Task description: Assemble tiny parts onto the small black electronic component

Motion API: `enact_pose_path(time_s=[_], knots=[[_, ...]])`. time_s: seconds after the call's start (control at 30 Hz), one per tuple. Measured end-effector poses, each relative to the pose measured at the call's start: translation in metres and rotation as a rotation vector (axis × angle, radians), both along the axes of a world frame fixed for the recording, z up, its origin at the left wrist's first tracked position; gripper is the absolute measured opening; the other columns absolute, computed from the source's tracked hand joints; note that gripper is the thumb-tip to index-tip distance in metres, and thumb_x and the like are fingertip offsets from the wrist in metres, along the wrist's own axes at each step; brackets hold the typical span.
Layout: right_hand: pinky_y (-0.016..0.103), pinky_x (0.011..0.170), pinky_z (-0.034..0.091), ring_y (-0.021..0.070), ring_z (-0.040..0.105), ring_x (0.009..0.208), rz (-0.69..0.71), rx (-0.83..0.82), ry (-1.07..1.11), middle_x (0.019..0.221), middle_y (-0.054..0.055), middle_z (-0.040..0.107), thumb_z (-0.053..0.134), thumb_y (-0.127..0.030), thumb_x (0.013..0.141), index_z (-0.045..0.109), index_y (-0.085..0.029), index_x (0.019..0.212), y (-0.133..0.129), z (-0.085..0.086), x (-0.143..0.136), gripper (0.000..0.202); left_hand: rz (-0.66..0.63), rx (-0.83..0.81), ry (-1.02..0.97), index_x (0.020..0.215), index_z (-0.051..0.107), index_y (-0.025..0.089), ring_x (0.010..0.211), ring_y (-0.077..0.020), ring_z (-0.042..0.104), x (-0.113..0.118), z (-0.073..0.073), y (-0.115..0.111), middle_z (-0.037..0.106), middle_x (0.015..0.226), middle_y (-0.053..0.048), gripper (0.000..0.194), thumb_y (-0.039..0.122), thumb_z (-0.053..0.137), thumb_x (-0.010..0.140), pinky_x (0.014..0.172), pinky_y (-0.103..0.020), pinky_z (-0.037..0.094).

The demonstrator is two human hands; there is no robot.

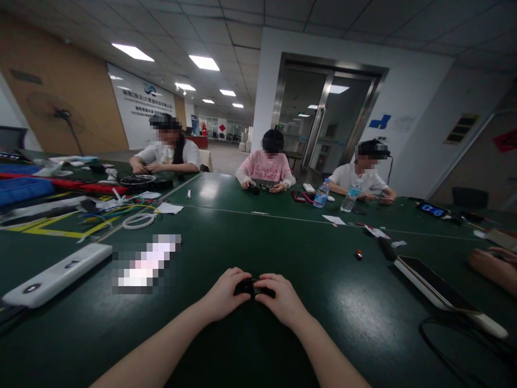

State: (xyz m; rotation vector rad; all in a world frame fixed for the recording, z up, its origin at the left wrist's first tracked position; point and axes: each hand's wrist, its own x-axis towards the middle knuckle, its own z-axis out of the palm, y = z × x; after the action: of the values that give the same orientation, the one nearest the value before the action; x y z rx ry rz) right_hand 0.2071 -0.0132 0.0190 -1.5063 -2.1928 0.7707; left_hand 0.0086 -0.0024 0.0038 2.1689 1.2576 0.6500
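Near the front middle of the green table point(258, 242), my left hand point(223, 293) and my right hand point(283, 299) meet around a small black object point(253, 290). Fingers and thumb of the left hand close on its left side, while those of the right hand grip its right side. Most of the object is covered by my fingers, and its kind does not show. It is held low, at or just above the tabletop; I cannot tell which.
A white power-bank-like device point(60, 275) and a blurred-out bright rectangle point(149, 261) lie left. Cables point(139, 220) clutter the far left. At right are a black-topped white device point(434, 285) and a small red item point(358, 254). Bottles point(322, 194) and several people sit beyond.
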Motion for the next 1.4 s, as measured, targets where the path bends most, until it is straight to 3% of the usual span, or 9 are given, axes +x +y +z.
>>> enact_pose_path(time_s=[0.13, 0.47, 0.7, 0.97, 1.17, 1.4], knots=[[0.038, 0.101, 0.031, 0.0191, 0.044, 0.117, 0.023, -0.004, 0.059, 0.123, -0.003, 0.052, 0.060, -0.026, 0.077, 0.057, -0.036, 0.112, -0.0004, -0.0008, 0.0039, 0.036, 0.000, 0.014, -0.004, 0.117, 0.054, 0.022, 0.103, -0.0219, 0.050, -0.0014, -0.0029, 0.0001, 0.055, 0.110, -0.006, 0.041, 0.029, 0.058, 0.077, 0.090, -0.035, 0.041], [0.038, 0.099, 0.034, 0.0188, 0.045, 0.116, 0.019, -0.035, 0.103, 0.122, -0.002, 0.052, 0.057, -0.023, 0.078, 0.062, -0.033, 0.106, 0.0005, -0.0030, 0.0058, 0.030, 0.008, -0.013, 0.007, 0.125, 0.046, 0.022, 0.111, -0.0244, 0.046, -0.0020, -0.0027, -0.0011, 0.051, 0.120, -0.008, 0.054, 0.031, 0.062, 0.075, 0.096, -0.037, 0.037], [0.035, 0.096, 0.038, 0.0186, 0.052, 0.107, 0.021, 0.051, 0.136, 0.110, 0.001, 0.060, 0.061, -0.021, 0.075, 0.061, -0.027, 0.106, -0.0014, -0.0015, 0.0047, 0.032, -0.014, 0.048, 0.020, 0.113, 0.054, 0.022, 0.106, -0.0233, 0.048, -0.0006, -0.0045, 0.0001, 0.055, 0.113, -0.006, 0.038, 0.024, 0.060, 0.075, 0.094, -0.037, 0.039], [0.036, 0.096, 0.037, 0.0182, 0.051, 0.108, 0.006, 0.002, 0.128, 0.112, 0.000, 0.058, 0.062, -0.023, 0.075, 0.064, -0.028, 0.099, -0.0010, -0.0028, 0.0067, 0.024, -0.005, 0.056, 0.028, 0.117, 0.051, 0.023, 0.108, -0.0241, 0.047, -0.0013, -0.0057, -0.0006, 0.054, 0.116, -0.006, 0.046, 0.028, 0.064, 0.073, 0.094, -0.038, 0.038], [0.035, 0.095, 0.036, 0.0183, 0.050, 0.108, 0.028, 0.016, 0.110, 0.112, -0.002, 0.058, 0.059, -0.024, 0.077, 0.060, -0.030, 0.106, -0.0034, 0.0000, 0.0062, 0.029, -0.017, 0.030, 0.045, 0.110, 0.054, 0.023, 0.107, -0.0235, 0.048, -0.0002, -0.0002, -0.0018, 0.055, 0.114, -0.006, 0.036, 0.025, 0.061, 0.075, 0.093, -0.038, 0.039], [0.035, 0.095, 0.036, 0.0179, 0.051, 0.107, 0.036, 0.018, 0.112, 0.111, -0.001, 0.059, 0.057, -0.024, 0.079, 0.061, -0.031, 0.104, -0.0051, 0.0042, 0.0058, 0.026, -0.018, 0.065, 0.034, 0.110, 0.054, 0.022, 0.105, -0.0229, 0.049, -0.0005, -0.0041, -0.0013, 0.055, 0.112, -0.006, 0.035, 0.026, 0.061, 0.076, 0.092, -0.037, 0.040]])
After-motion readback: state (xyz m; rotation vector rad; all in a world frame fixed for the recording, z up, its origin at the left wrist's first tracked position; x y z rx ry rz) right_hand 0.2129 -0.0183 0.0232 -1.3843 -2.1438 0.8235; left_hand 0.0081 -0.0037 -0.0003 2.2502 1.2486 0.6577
